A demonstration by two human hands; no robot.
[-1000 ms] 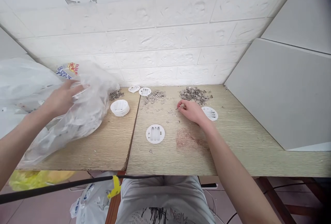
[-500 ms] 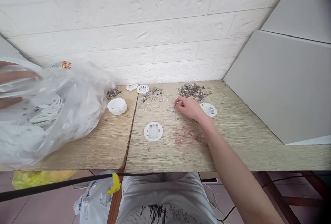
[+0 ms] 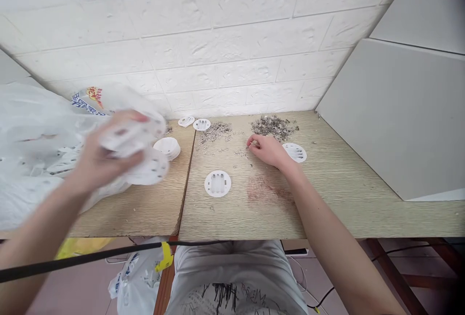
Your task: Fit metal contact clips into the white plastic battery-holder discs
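Observation:
My left hand [image 3: 105, 155], blurred by motion, grips several white round battery holders [image 3: 150, 167] over the left part of the table, in front of the open plastic bag [image 3: 39, 111]. More white holders show inside that bag. My right hand [image 3: 267, 150] rests on the table with thumb and fingers pinched together; what is between them is too small to make out. Just behind it lies a heap of small metal pieces [image 3: 274, 127], and a few loose ones are scattered beside its fingertips. One battery holder [image 3: 218, 183] lies face up nearer my body.
A stack of white discs [image 3: 167, 149] stands left of the table seam. Two more discs [image 3: 201, 124] lie near the wall, beside a second metal heap [image 3: 216, 132]. Another disc [image 3: 295, 152] lies partly behind my right wrist. A grey panel [image 3: 407, 116] leans at right.
My left hand has come out of the plastic bag and moved right, with several battery holders in its grip. My right hand has stayed in place, still pinched.

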